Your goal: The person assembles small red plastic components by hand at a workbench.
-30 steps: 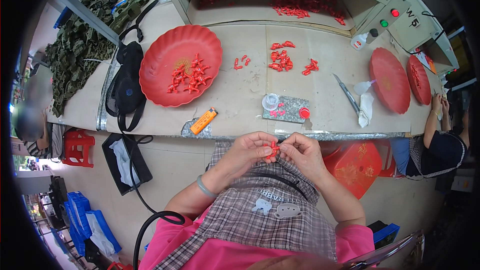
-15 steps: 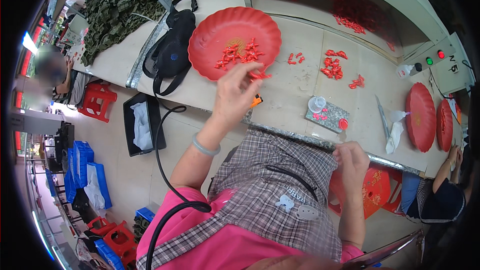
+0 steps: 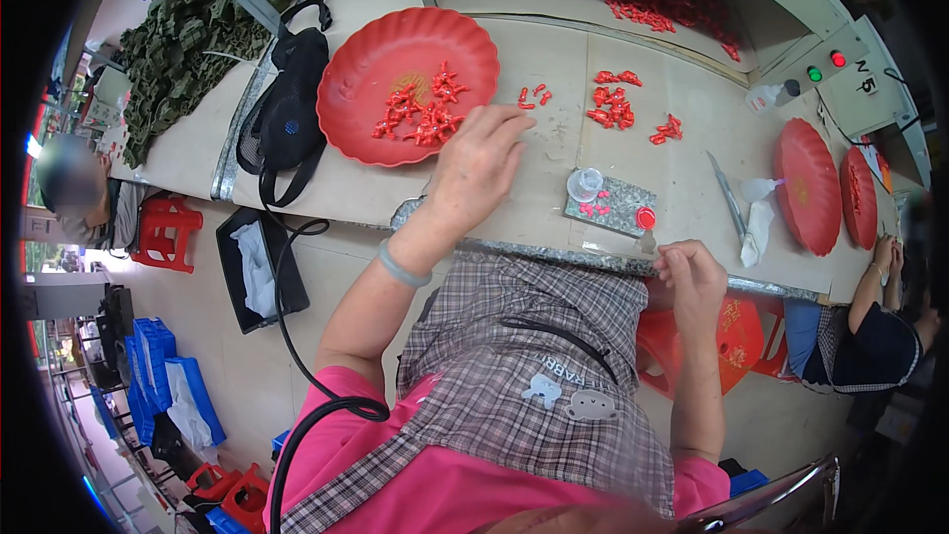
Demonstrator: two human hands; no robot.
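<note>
As hands point(image 3: 478, 168) point(image 3: 694, 273) curl, grip unclear, blk bag point(image 3: 287, 117) beside red plate point(image 3: 356, 67), slab point(image 3: 621, 196) btwn hands

Left hand point(image 3: 477, 166): fingertips hidden from view; anything held cannot be told.
Red plate point(image 3: 346, 89): rim toward the worktop's point(image 3: 544, 163) front edge partly covered.
Right hand point(image 3: 695, 275): fingertip contents too small to tell.
Cabinet point(image 3: 791, 2): top cut off.

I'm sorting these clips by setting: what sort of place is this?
Probably a factory workshop: a long workbench, clusters of small red parts, and a co-worker at the right.
</note>
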